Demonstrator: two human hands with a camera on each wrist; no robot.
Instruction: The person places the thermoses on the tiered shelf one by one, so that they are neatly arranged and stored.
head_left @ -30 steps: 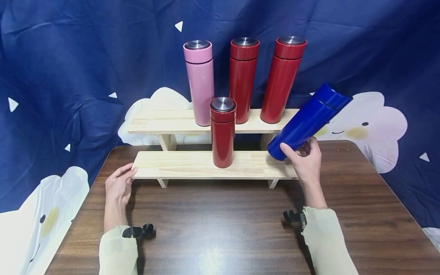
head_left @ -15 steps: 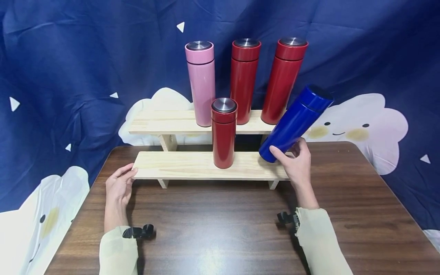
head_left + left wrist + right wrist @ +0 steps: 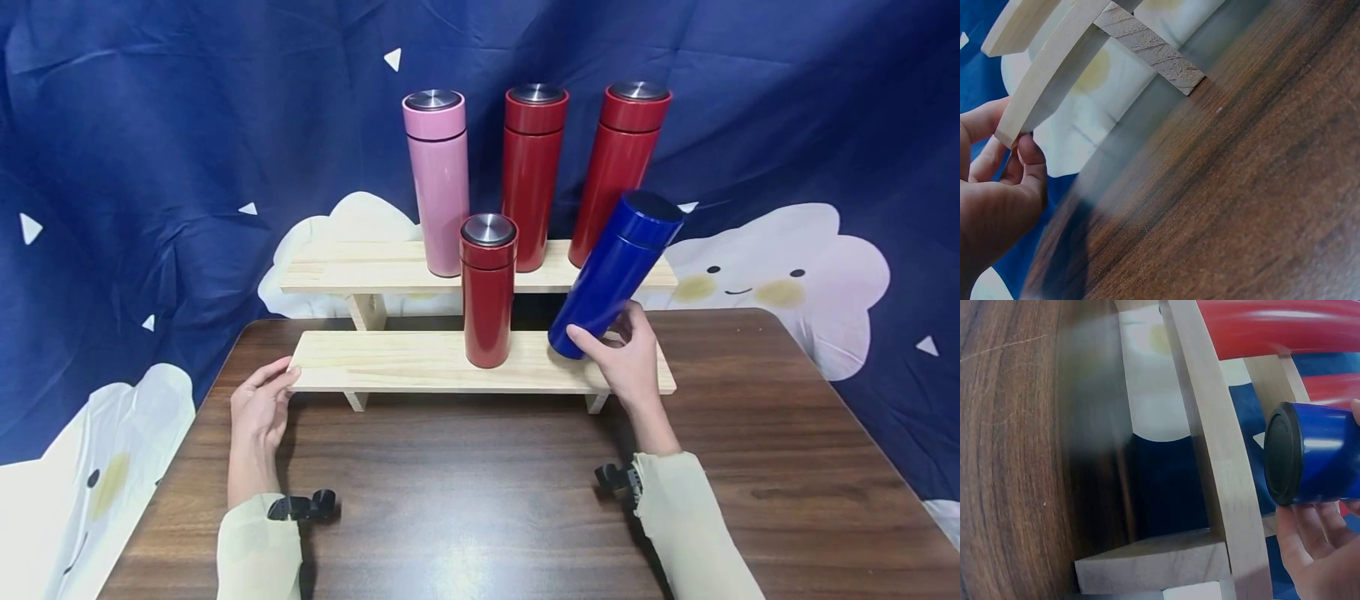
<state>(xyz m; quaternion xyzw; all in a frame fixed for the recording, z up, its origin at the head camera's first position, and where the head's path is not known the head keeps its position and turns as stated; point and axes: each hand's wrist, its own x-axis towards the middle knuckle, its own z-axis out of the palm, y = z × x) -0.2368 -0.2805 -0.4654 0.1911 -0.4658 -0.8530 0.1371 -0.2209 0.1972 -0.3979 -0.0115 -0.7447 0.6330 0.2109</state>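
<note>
In the head view, my right hand [image 3: 626, 354] grips a blue thermos bottle [image 3: 611, 275] near its base, thumb on the near side. The bottle leans, its top to the right, and its base is close over the right part of the front tier [image 3: 405, 362] of a wooden shelf. Its dark round base [image 3: 1283, 454] shows in the right wrist view. At the other end, my left hand [image 3: 262, 404] pinches the left end of the front tier; in the left wrist view the thumb [image 3: 1033, 159] lies under the board. A red thermos bottle [image 3: 488, 300] stands upright on that tier.
On the raised back tier [image 3: 352, 265] stand a pink thermos bottle [image 3: 438, 183] and two red ones, the right one [image 3: 622, 158] partly behind the blue bottle. The shelf is on a dark wooden table [image 3: 480, 492]. A blue cloth [image 3: 225, 100] with clouds hangs behind.
My right hand has moved left with the blue bottle, from the shelf's right end to over the front tier. The bottle has become more upright. My left hand has stayed at the shelf end.
</note>
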